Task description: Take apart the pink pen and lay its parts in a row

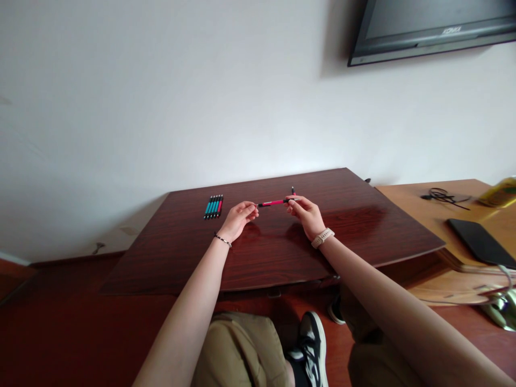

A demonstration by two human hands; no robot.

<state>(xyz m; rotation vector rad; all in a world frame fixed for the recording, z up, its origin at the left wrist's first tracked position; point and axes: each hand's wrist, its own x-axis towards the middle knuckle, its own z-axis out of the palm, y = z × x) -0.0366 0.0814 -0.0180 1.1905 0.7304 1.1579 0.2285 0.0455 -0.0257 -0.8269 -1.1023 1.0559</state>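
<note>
A pink pen [272, 202] is held level above the dark red-brown table [363, 226], between both hands. My left hand [237, 217] pinches its left tip. My right hand [307, 212] grips its right, dark end; a small pink and black piece [293, 190] shows just above those fingers. A neat row of several pens [213, 206], mostly teal with a pink one at the right, lies on the table to the left of my left hand.
A lighter wooden desk [423, 201] stands to the right with a black phone [479, 242], a coiled black cable [443, 196] and a yellow-green object [502, 192]. A wall-mounted screen [431, 27] hangs at the top right. My knees and a shoe [312, 344] are below the table edge.
</note>
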